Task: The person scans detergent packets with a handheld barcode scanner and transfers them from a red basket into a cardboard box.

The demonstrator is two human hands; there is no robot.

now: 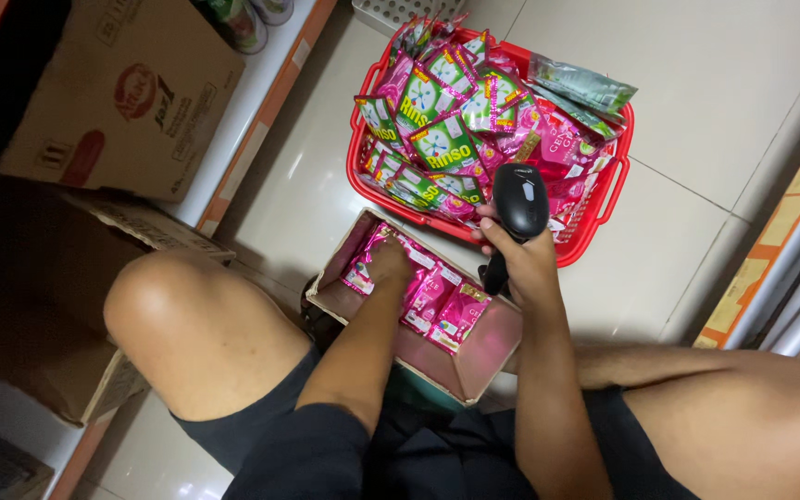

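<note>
Right hand (pixel 522 264) wraps the black handheld scanner (pixel 520 206), nose toward the red basket (pixel 604 199) | left hand (pixel 389 262) lies flat on pink sachets (pixel 437 294) in the cardboard box (pixel 474 356) | we'd lift one sachet clear, flatten it, and hold the scanner steady.

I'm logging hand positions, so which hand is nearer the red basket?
Right. The right hand, holding the black scanner, is at the red basket rim; the left hand is inside the cardboard box.
</note>
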